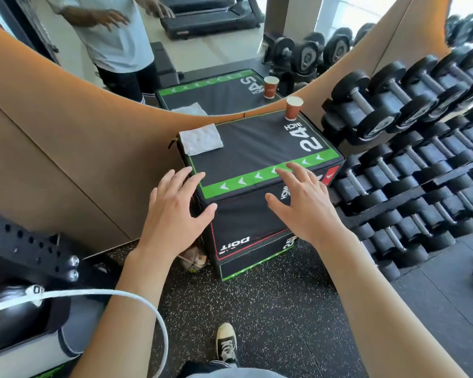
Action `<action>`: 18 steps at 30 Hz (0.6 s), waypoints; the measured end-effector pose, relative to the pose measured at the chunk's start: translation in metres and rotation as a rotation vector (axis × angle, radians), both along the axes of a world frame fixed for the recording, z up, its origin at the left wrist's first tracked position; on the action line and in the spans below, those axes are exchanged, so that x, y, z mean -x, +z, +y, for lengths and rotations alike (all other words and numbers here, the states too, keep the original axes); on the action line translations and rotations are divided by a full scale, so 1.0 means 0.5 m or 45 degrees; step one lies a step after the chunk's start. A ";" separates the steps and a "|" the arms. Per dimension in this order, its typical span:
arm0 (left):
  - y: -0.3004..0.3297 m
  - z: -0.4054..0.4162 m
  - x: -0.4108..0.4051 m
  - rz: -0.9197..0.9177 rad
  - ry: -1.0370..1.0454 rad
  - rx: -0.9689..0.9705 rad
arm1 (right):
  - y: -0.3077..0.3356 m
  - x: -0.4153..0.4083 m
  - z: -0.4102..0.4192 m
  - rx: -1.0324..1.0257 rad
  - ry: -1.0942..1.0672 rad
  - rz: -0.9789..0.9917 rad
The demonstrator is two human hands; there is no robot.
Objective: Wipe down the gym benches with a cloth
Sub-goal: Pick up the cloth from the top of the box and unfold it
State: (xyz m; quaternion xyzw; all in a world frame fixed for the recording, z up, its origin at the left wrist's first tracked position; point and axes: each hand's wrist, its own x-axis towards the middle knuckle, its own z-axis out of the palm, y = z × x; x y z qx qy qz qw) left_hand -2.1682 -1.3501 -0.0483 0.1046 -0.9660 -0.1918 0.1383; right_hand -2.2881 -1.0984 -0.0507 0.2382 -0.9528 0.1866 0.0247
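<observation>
**Reaching for the cloth**

Hovering over the plyo box's point(257, 148) near edge, left hand point(172, 211) and right hand point(303, 205) spread, fingers released, gripping nothing. The folded white cloth point(200, 139) lies on the box's far-left corner; best lifted clear of the paper cup point(293, 108) at the far-right corner.

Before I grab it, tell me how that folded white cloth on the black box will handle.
The folded white cloth will probably go floppy and unfold if lifted by one edge, since it lies in soft layers. It looks thin, so likely light. Its nubbly surface on the black padded box top suggests that it would drag rather than slide.
</observation>
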 end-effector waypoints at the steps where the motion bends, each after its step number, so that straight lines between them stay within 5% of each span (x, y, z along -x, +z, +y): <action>1: -0.005 -0.021 0.020 -0.004 0.000 -0.005 | -0.002 0.017 -0.020 0.000 0.003 -0.003; 18: -0.081 -0.229 0.239 -0.087 0.102 -0.058 | -0.060 0.274 -0.252 -0.149 0.154 -0.069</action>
